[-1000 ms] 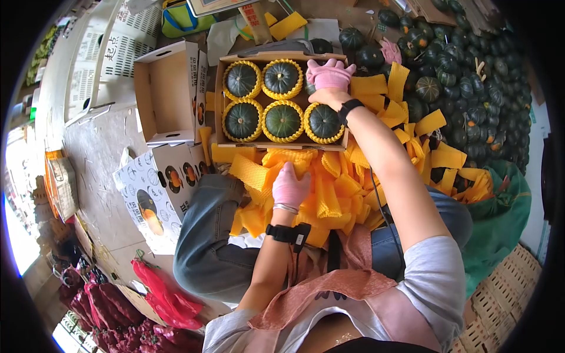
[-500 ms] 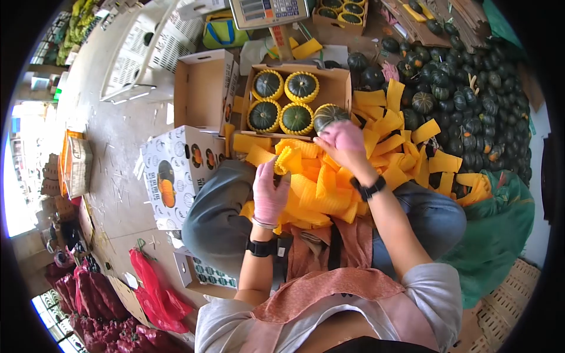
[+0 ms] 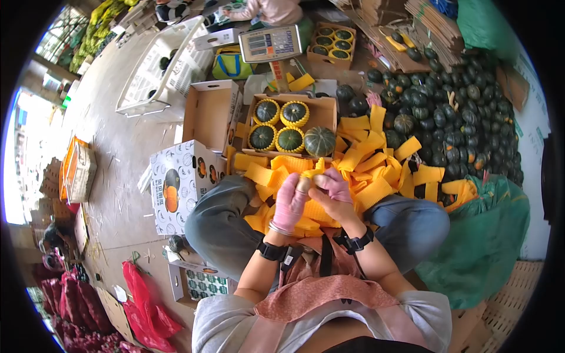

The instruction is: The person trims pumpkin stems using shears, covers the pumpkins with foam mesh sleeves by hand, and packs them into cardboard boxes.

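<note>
My left hand (image 3: pixel 288 206) and my right hand (image 3: pixel 334 191), both in pink gloves, are close together over my lap. Pinched between their fingers is a yellow foam net sleeve (image 3: pixel 313 171). Just beyond them stands an open cardboard box (image 3: pixel 327 112). Several dark green pumpkins (image 3: pixel 262 137) sit in it with yellow foam nets around them. A bare pumpkin (image 3: pixel 319 142) fills the box's near right corner, touched by neither hand. Loose yellow foam sleeves (image 3: pixel 376 191) are heaped under and beside my hands.
A large pile of pumpkins (image 3: pixel 435 112) spreads to the right. Behind the box stands a scale display (image 3: pixel 269 44). An open carton (image 3: pixel 206 117) and a printed white box (image 3: pixel 173 188) are on the left. Further back are a white crate (image 3: pixel 159 79) and another person (image 3: pixel 276 12).
My right hand has left the bare pumpkin in the box and come back to my left hand. Both hands now meet at the foam net sleeve. The view has tilted up slightly.
</note>
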`<state>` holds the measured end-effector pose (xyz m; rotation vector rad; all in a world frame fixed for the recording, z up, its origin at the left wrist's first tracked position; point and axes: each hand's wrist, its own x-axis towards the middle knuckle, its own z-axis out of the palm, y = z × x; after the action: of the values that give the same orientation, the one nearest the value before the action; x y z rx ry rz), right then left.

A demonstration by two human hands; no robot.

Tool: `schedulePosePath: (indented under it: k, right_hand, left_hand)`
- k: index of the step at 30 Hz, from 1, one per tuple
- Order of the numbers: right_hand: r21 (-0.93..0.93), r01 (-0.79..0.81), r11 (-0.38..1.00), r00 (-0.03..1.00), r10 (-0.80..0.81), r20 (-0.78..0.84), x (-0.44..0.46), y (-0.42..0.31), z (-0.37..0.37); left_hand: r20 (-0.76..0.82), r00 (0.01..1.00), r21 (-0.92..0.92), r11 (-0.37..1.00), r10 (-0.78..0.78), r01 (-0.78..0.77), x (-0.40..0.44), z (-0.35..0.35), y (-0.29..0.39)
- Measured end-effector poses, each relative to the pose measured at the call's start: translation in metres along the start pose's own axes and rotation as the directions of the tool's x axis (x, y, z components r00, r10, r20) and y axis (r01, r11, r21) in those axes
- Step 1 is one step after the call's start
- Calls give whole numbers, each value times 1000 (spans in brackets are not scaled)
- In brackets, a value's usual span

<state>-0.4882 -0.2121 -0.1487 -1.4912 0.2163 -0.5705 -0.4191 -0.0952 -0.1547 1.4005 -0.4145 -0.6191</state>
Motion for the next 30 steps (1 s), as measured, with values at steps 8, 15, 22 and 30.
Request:
schedulePosePath:
  k: [8,15,22,30]
  right_hand:
    - [-292,98,951,993,-75,88,-4,4,-27]
    - [-548,276,790,928,-368,-63,0,29,-50]
    - [447,-415,793,903,419,95,-4,43,-72]
    - [391,-311,866,949,262,175,-15,45,-67]
  left_hand:
    - [284,957,-393,903,-62,176,7,5,-11]
    - [-167,891,479,825,423,-302,4,26,19]
    - [216,941,-540,772,-259,336,6,8,18]
    - [284,953,13,994,103,-111,4,-7,22]
